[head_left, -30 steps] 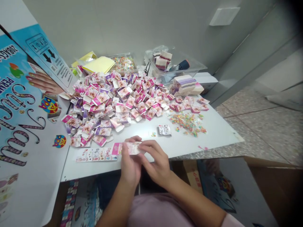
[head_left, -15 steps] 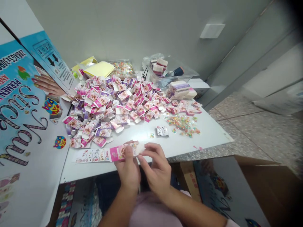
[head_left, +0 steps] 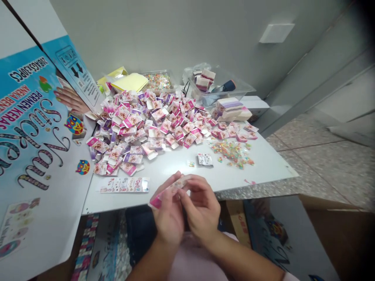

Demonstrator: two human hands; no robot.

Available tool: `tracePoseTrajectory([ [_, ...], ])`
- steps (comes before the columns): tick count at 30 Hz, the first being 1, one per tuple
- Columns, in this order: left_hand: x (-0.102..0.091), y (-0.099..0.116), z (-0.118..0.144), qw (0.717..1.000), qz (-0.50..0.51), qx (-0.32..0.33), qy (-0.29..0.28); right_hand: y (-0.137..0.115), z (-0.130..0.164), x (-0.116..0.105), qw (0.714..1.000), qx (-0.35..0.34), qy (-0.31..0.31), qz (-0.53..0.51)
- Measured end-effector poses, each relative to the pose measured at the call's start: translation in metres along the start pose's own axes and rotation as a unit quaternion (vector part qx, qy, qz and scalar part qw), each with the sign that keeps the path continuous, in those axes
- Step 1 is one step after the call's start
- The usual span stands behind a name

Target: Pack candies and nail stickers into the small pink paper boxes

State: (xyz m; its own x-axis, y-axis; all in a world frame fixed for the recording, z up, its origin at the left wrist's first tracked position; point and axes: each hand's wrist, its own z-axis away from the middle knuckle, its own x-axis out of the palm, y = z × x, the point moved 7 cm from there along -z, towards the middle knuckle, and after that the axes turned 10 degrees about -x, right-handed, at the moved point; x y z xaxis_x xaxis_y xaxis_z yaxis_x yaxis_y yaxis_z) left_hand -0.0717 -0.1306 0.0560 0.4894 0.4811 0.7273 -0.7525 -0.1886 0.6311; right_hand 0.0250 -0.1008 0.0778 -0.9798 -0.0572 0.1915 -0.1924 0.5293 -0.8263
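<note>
Left hand [head_left: 168, 214] and right hand [head_left: 202, 207] both pinch the small pink-and-white printed card packet [head_left: 168, 191], now raised off the white table [head_left: 234, 175].

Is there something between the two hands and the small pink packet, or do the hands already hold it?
Nothing visible stands between them. The left hand and the right hand both grip the small pink packet directly, above the near edge of the white table. The sticker strip lies apart, to the left.

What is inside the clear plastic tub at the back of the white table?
The clear plastic tub holds white-and-pink stacked packs and a dark object with an orange end. A crumpled clear bag hides part of the contents, and the bottom cannot be seen.
</note>
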Motion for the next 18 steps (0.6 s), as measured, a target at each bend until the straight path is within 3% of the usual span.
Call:
tracePoseTrajectory([
  [4,0.002,0.009,-0.002,0.990,-0.104,0.005,-0.099,-0.002,-0.021,-0.009,0.996,-0.032,-0.085,-0.016],
  [7,-0.016,-0.001,-0.005,0.969,-0.191,-0.096,-0.127,-0.001,-0.028,-0.019,0.983,-0.052,-0.173,0.015],
  [10,-0.035,-0.018,-0.007,0.936,-0.258,-0.213,-0.110,0.002,-0.026,-0.022,0.953,-0.070,-0.292,0.052],
  [13,-0.030,-0.036,-0.005,0.922,-0.178,-0.319,-0.131,0.003,-0.022,-0.019,0.911,-0.084,-0.397,0.073],
  [15,-0.024,-0.045,-0.003,0.921,-0.097,-0.355,-0.125,0.005,-0.021,-0.019,0.896,-0.088,-0.424,0.093],
  [18,-0.027,-0.059,-0.003,0.921,-0.030,-0.383,-0.068,0.017,-0.016,-0.020,0.895,-0.042,-0.431,0.108],
])
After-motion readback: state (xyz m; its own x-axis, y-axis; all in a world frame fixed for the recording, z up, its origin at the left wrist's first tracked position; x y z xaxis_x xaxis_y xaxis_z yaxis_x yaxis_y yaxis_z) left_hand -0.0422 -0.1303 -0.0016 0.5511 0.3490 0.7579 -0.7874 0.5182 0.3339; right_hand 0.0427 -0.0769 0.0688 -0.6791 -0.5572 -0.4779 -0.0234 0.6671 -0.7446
